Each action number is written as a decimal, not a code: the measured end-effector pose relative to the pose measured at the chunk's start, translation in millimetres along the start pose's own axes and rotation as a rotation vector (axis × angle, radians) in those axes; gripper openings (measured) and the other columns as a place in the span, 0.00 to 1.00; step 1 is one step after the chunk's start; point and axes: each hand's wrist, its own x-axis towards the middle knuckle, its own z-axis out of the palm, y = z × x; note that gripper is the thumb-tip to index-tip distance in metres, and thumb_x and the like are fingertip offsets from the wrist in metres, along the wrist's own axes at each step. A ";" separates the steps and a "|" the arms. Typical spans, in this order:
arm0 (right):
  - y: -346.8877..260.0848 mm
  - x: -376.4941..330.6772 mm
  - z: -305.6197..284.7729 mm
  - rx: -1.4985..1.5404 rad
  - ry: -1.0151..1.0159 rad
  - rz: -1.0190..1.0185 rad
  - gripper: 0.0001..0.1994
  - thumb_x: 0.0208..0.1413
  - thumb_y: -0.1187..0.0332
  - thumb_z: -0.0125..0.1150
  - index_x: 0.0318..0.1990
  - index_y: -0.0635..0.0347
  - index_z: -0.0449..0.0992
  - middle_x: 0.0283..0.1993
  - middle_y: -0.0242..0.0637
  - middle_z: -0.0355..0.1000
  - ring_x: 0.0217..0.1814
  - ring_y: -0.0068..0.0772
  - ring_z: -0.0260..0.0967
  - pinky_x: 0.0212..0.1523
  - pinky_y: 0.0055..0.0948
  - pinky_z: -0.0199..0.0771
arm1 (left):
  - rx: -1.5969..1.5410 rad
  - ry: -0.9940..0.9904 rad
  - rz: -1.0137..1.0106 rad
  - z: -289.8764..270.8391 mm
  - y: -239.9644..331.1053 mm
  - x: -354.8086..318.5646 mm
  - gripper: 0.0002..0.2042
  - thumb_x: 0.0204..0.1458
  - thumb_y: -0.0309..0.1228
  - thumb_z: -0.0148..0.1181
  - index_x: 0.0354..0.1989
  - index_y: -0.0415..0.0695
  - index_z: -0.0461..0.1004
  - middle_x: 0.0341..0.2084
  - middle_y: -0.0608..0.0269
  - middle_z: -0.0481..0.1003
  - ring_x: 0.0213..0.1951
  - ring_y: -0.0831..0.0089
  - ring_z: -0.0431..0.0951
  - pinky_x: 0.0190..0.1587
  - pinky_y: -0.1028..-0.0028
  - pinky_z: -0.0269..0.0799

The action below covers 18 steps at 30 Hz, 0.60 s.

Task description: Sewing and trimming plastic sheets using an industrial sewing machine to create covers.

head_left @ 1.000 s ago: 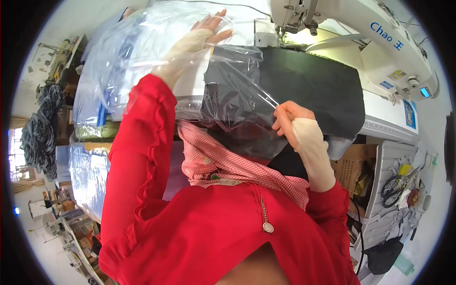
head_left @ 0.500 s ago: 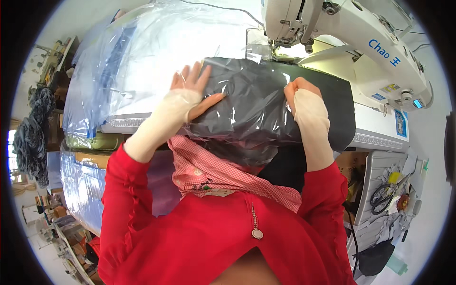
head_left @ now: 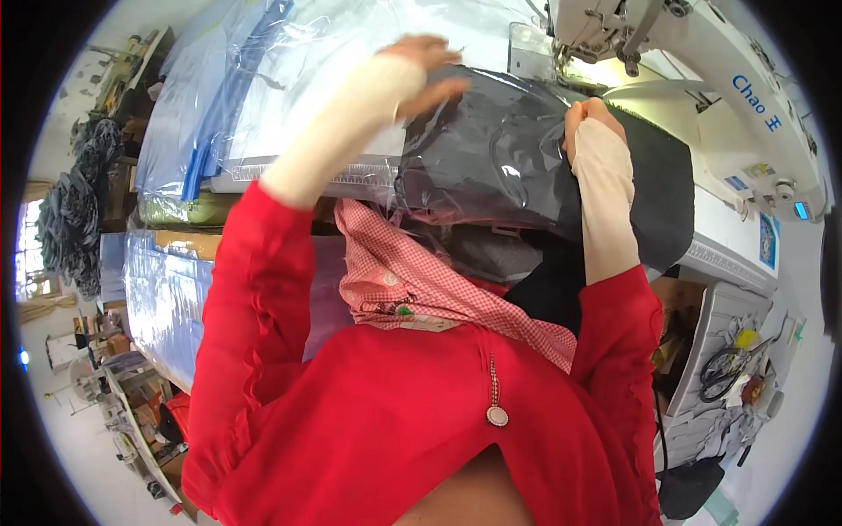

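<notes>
A folded piece of black fabric (head_left: 653, 188) lies across the machine table's front edge, in front of the sewing machine. A clear plastic bag (head_left: 491, 162) covers its left part, shiny and creased. At the rim of the plastic, my right hand (head_left: 596, 127) is closed in a fist; it grips the bag's edge over the fabric. My left hand (head_left: 430, 70), slightly blurred, is at the bag's far left corner with thumb and fingers apart. Whether it touches the plastic I cannot tell. Pale sleeve covers wrap both my wrists.
The white sewing machine (head_left: 702, 70) stands at the far right, its needle area just beyond the fabric. Clear and bluish plastic sheets (head_left: 206, 105) spread at the left. A grey tray (head_left: 728, 351) with scraps and scissors hangs at right. A red checked cloth (head_left: 438, 276) covers my lap.
My left hand has lifted off the bag's top and moved to its far left corner. My right hand keeps its grip. The whole view has shifted a little.
</notes>
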 end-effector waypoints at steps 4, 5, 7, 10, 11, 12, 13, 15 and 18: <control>-8.9 0.0 2.7 0.060 0.012 -0.047 0.14 0.57 0.61 0.43 0.29 0.62 0.67 0.24 0.47 0.70 0.30 0.52 0.69 0.31 0.44 0.67 | 0.153 -0.100 -0.158 -20.9 53.8 -96.2 0.20 0.43 0.39 0.57 0.47 0.50 0.69 0.53 0.53 0.63 0.56 0.57 0.61 0.58 0.56 0.53; -6.7 2.2 1.2 0.032 -0.019 -0.032 0.14 0.58 0.60 0.43 0.30 0.62 0.67 0.24 0.46 0.70 0.30 0.51 0.69 0.31 0.43 0.68 | 0.192 -0.049 -0.215 -20.8 53.1 -108.5 0.19 0.42 0.35 0.56 0.46 0.50 0.69 0.52 0.52 0.63 0.56 0.54 0.61 0.57 0.53 0.53; -2.4 1.5 -2.2 0.055 -0.070 -0.031 0.14 0.58 0.59 0.42 0.31 0.61 0.68 0.26 0.46 0.71 0.31 0.50 0.69 0.32 0.43 0.68 | 0.252 0.081 -0.345 -18.1 52.5 -130.6 0.23 0.35 0.25 0.53 0.46 0.55 0.69 0.52 0.51 0.63 0.56 0.50 0.59 0.56 0.50 0.53; 3.5 5.4 3.0 -0.009 -0.060 -0.032 0.14 0.58 0.59 0.42 0.33 0.60 0.69 0.25 0.43 0.71 0.32 0.48 0.70 0.33 0.40 0.68 | 0.316 0.132 -0.463 -9.6 53.9 -163.5 0.29 0.30 0.20 0.50 0.48 0.56 0.69 0.45 0.49 0.66 0.45 0.52 0.66 0.46 0.58 0.63; 0.5 7.9 0.4 0.017 -0.139 0.053 0.14 0.58 0.58 0.43 0.34 0.59 0.69 0.27 0.39 0.72 0.32 0.42 0.71 0.34 0.37 0.68 | 0.126 0.164 -0.518 -5.7 57.8 -170.4 0.28 0.31 0.19 0.50 0.48 0.53 0.69 0.42 0.49 0.66 0.41 0.53 0.66 0.43 0.62 0.65; -0.1 8.7 -2.7 0.025 -0.135 0.049 0.14 0.58 0.58 0.43 0.34 0.59 0.69 0.27 0.39 0.72 0.32 0.42 0.71 0.34 0.37 0.68 | -0.067 0.196 -0.566 -2.5 65.3 -175.4 0.28 0.32 0.19 0.50 0.48 0.51 0.69 0.39 0.49 0.66 0.38 0.55 0.67 0.41 0.65 0.66; 1.5 7.6 -6.1 0.193 -0.209 0.111 0.14 0.58 0.58 0.43 0.36 0.58 0.70 0.28 0.37 0.73 0.31 0.38 0.71 0.34 0.34 0.68 | -0.120 0.244 -0.547 -3.2 77.8 -175.6 0.26 0.34 0.19 0.50 0.48 0.46 0.68 0.36 0.49 0.66 0.35 0.57 0.68 0.38 0.68 0.66; -1.4 -4.1 -17.3 0.487 -0.295 0.232 0.15 0.58 0.58 0.44 0.44 0.58 0.69 0.32 0.34 0.74 0.31 0.25 0.69 0.35 0.24 0.67 | -0.363 0.253 -0.715 -4.6 94.0 -169.5 0.23 0.40 0.21 0.50 0.50 0.44 0.66 0.34 0.51 0.66 0.29 0.63 0.68 0.34 0.71 0.66; 11.8 -34.4 -13.8 1.000 -0.293 0.131 0.17 0.58 0.61 0.46 0.50 0.63 0.65 0.36 0.37 0.74 0.33 0.22 0.68 0.36 0.22 0.66 | -0.549 0.272 -0.746 -3.7 96.1 -169.5 0.22 0.45 0.24 0.48 0.53 0.39 0.61 0.29 0.55 0.66 0.24 0.70 0.67 0.31 0.75 0.65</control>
